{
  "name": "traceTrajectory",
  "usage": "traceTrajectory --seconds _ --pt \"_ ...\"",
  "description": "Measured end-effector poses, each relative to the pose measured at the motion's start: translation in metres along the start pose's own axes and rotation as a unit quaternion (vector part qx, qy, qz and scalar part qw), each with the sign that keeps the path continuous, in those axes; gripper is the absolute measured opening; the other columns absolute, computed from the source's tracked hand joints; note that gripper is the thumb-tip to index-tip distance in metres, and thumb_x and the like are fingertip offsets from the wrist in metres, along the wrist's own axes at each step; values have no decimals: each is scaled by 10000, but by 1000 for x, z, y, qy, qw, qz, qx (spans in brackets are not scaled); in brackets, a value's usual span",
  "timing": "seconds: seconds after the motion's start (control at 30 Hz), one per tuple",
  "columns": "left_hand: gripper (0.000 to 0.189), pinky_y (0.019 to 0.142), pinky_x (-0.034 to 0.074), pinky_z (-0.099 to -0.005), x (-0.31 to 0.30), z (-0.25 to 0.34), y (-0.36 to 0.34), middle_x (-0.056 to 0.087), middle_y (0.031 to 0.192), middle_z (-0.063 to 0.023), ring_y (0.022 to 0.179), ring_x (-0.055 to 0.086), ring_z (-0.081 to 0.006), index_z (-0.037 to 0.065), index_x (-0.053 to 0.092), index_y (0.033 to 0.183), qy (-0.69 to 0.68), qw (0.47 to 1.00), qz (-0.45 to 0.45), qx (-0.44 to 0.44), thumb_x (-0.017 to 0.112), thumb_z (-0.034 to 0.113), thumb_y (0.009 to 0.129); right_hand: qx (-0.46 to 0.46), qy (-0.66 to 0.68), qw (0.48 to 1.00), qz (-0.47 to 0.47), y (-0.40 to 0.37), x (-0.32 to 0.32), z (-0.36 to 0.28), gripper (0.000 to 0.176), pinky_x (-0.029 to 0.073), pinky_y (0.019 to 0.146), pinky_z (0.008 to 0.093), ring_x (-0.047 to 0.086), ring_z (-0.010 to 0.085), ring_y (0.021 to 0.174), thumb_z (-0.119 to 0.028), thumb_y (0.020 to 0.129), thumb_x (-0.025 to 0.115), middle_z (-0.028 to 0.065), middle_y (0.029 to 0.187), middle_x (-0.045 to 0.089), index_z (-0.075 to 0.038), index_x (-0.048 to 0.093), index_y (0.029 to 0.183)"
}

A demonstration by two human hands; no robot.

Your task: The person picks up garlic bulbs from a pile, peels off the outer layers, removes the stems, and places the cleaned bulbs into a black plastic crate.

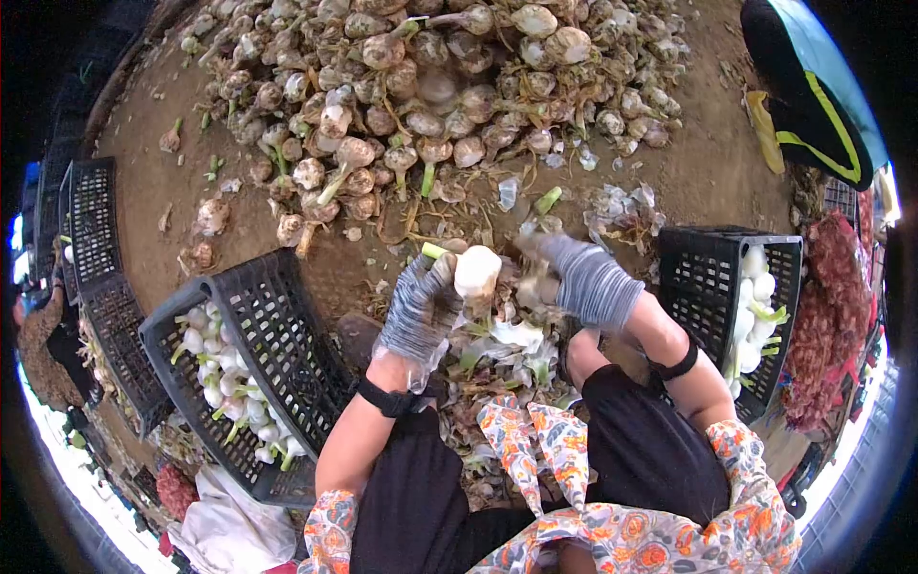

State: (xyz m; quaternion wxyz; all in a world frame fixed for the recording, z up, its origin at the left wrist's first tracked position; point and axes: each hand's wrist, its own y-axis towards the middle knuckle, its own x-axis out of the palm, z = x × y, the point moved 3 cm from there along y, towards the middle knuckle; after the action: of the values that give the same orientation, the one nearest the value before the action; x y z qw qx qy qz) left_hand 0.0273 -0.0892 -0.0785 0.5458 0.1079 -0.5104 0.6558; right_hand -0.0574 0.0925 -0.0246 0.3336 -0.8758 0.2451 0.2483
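Observation:
My left hand point(422, 308), in a grey striped glove, is closed around a garlic bulb point(477, 272). The bulb is white and clean, and a short green stem sticks out past the fingers to the left. Just right of the bulb, my right hand point(595, 283) in a matching glove is held apart from it, its fingers smeared by motion. Below the hands, peeled garlic skins point(516, 346) litter the ground between my knees. A heap of dirty, unpeeled garlic point(430, 86) lies in front of me.
On the left, a black crate point(277, 311) holds clean white bulbs; another black crate point(703, 277) with clean bulbs stands on the right. Red mesh sacks point(827, 320) lie beyond it. Part of another person point(813, 86) shows at upper right. More crates point(93, 225) line the far left.

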Motion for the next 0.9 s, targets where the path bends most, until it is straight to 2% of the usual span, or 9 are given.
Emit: traceTrajectory --seconds 0.07,0.13,0.2,0.27,0.33,0.4,0.53,0.7,0.9 --pt "375 830 511 -320 -12 -7 3 598 1080 -81 956 598 -207 22 547 1120 -60 995 55 -58 632 226 817 -16 95 994 47 9 8 2 606 471 803 370 576 270 985 -295 768 655 171 1097 568 -24 430 1262" --pt "391 844 509 -304 0 -4 0 602 1096 -82 958 603 -203 16 538 1146 -64 994 66 -53 615 231 829 -38 475 878 49 19 27 -8 611 484 753 334 575 193 929 -234 740 693 140 1081 585 -6 438 1247" --pt "258 629 523 -204 1 -5 3 636 914 -34 794 622 -112 57 590 1036 -99 986 118 -64 618 226 843 -19 297 955 3 32 44 -11 484 489 697 287 563 150 840 -164 776 656 109 1030 583 23 482 1187" --pt "255 608 520 -210 0 -1 5 635 909 -46 759 619 -112 48 589 1042 -85 986 135 -57 601 222 856 144 587 791 -96 16 50 1 372 464 567 253 535 120 676 -201 799 641 82 868 578 34 535 1067" --pt "230 564 504 -204 4 9 0 631 843 -36 679 604 -103 43 593 1010 -26 989 146 -14 592 221 866 71 743 654 -121 4 21 -11 358 495 632 268 569 121 688 -227 841 596 69 801 584 49 540 1063" --pt "215 541 493 -196 -1 9 2 620 798 -24 642 592 -96 46 591 989 -16 986 163 -1 588 225 869 39 725 687 -35 3 0 -8 299 482 601 249 539 102 639 -197 843 585 56 771 563 30 551 1035" --pt "199 470 470 -192 -2 10 4 607 725 -24 557 567 -84 45 578 963 45 977 206 28 578 224 876 -55 262 939 218 21 11 -13 306 465 614 251 533 107 640 -241 793 641 20 761 571 -48 575 1021" --pt "158 442 459 -213 12 18 -3 596 721 -25 517 539 -83 45 565 934 209 944 226 119 597 182 860 -86 77 975 192 26 23 -29 317 492 639 379 636 279 717 -254 772 662 152 819 630 -56 555 995" --pt "137 527 441 -199 -3 25 -5 583 755 -1 604 519 -54 41 575 897 221 939 220 143 624 154 835 50 165 964 202 31 17 18 234 491 654 361 625 314 749 -224 816 613 181 843 619 -18 591 924"
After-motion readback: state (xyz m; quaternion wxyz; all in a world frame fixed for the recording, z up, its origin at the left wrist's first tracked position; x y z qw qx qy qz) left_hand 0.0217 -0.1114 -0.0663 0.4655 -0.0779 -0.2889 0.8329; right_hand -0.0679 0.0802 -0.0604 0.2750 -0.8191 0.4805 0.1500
